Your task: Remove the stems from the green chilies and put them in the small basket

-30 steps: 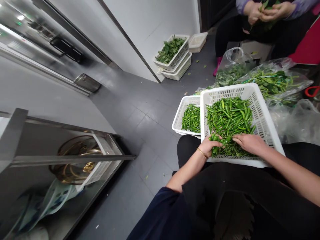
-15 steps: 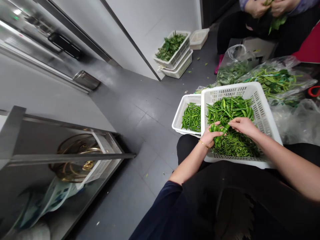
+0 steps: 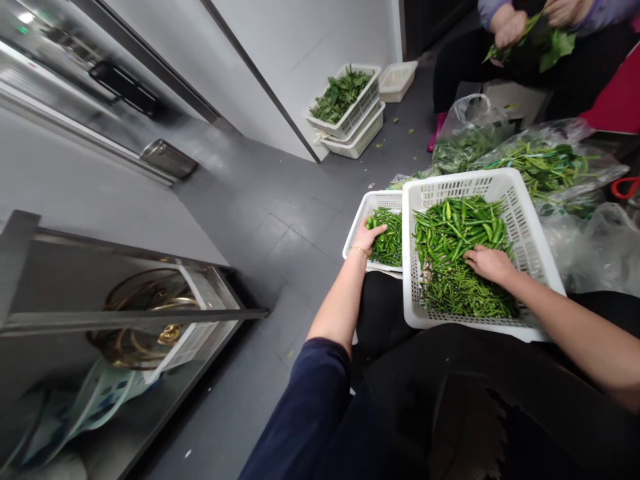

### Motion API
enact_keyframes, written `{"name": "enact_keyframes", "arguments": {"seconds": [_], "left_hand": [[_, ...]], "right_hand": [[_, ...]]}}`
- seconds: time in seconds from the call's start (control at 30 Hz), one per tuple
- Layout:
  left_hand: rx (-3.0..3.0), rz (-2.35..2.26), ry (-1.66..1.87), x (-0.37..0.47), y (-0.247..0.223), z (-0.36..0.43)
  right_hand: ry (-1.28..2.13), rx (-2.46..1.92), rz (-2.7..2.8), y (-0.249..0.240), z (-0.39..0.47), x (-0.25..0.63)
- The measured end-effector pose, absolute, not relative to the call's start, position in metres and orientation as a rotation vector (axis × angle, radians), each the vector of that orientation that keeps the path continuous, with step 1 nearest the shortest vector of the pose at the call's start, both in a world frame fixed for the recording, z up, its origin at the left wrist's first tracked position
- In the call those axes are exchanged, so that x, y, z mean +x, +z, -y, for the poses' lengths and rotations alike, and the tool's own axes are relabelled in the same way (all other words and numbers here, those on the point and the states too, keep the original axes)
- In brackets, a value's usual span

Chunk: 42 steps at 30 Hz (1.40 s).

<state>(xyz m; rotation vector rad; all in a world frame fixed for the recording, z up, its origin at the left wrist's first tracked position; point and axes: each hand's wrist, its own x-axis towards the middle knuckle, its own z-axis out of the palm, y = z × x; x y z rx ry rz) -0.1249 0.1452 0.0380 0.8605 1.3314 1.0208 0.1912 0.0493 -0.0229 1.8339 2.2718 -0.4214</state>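
A large white slotted basket (image 3: 543,267) rests on my lap. Whole green chili peppers (image 3: 457,223) fill its far half, and a heap of thin green stems (image 3: 463,293) lies in its near half. My right hand (image 3: 487,263) reaches in over the peppers, fingertips pinched at a green chili where the two heaps meet. To the left, my left hand (image 3: 369,237) is in a smaller white basket (image 3: 353,230) of green chilies. Its thumb is stretched out away from the fingers, which are partly hidden among the peppers. A thin bracelet circles that wrist.
Plastic bags of leafy greens (image 3: 545,167) lie beyond the basket. Another person's hands (image 3: 510,30) hold leafy stems at upper right. Stacked white baskets of leaves (image 3: 345,100) stand by the wall. A metal shelf (image 3: 135,320) is at left, beside grey floor tiles (image 3: 270,233).
My left hand has moved left from the large basket, where it held a handful of chilies, into the smaller one. My right hand has dropped slightly onto the peppers.
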Motion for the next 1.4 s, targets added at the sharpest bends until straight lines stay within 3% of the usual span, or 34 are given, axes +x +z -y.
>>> {"name": "enact_keyframes", "arguments": {"seconds": [0.23, 0.4, 0.53, 0.7, 0.87, 0.97, 1.2, 1.4], "left_hand": [[1.306, -1.549, 0.917, -0.102, 0.049, -0.142], [0.845, -0.927, 0.224, -0.028, 0.033, -0.046], [0.679, -0.936, 0.436, 0.000, 0.005, -0.005], [0.747, -1.006, 0.516, -0.010, 0.002, -0.022], [0.985, -0.859, 0.411, -0.016, 0.020, -0.022], [1.079, -0.774, 0.315, -0.020, 0.029, -0.012], [0.712, -0.521, 0.306, -0.027, 0.036, -0.006], [0.613, -0.491, 0.339, -0.029, 0.032, -0.002]], "right_hand": [[-0.755, 2.133, -2.700, 0.036, -0.011, 0.197], [-0.903, 1.881, -2.967, 0.055, 0.036, 0.166], [-1.022, 1.562, -3.022, 0.044, 0.051, 0.158], [-0.980, 1.652, -2.592, 0.023, 0.043, 0.192], [-1.671, 1.980, -2.184, 0.023, 0.021, 0.186], [-1.820, 2.035, -2.236, 0.028, 0.020, 0.164], [-2.549, 2.082, -1.929, 0.042, 0.042, 0.145], [-2.261, 1.941, -2.192, 0.070, 0.044, 0.141]]}}
